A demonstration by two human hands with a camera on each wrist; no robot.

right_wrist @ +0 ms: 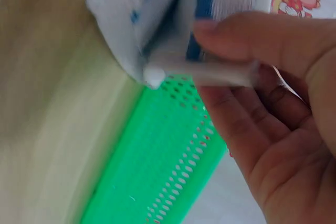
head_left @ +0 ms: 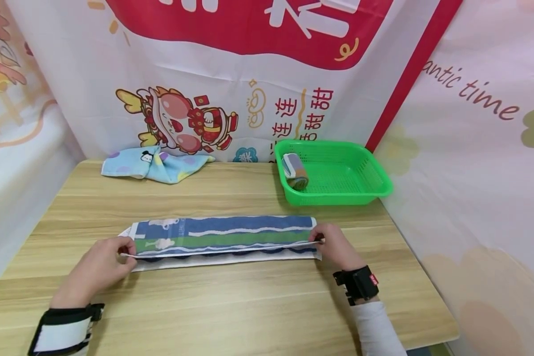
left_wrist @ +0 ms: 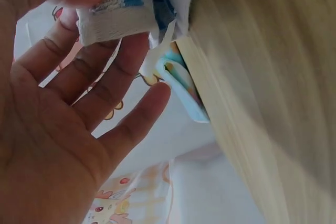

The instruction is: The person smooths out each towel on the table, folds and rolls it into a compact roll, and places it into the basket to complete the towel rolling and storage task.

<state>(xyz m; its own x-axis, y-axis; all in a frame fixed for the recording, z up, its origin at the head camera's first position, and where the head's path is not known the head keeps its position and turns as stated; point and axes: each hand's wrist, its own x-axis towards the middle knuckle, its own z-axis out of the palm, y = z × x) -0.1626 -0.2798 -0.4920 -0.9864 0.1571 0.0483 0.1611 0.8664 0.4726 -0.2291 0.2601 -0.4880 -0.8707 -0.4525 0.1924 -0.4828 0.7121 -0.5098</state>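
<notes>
A blue, green and white patterned towel [head_left: 231,233] lies folded into a long strip across the middle of the table. At its left end my left hand [head_left: 101,264] pinches the near edge between thumb and fingers. My right hand [head_left: 336,245] pinches the same edge at the right end, and that edge is raised a little above the layer beneath. In the left wrist view the towel's white corner [left_wrist: 113,27] sits between thumb and fingers. The right wrist view shows the other corner [right_wrist: 231,72] pinched, with the layers parted beside it.
A green plastic basket [head_left: 338,199] stands at the back right, with a rolled towel [head_left: 295,170] at its left side. A light blue towel [head_left: 173,168] lies crumpled at the back left. Printed cloth [head_left: 213,64] hangs behind the wooden table [head_left: 231,301].
</notes>
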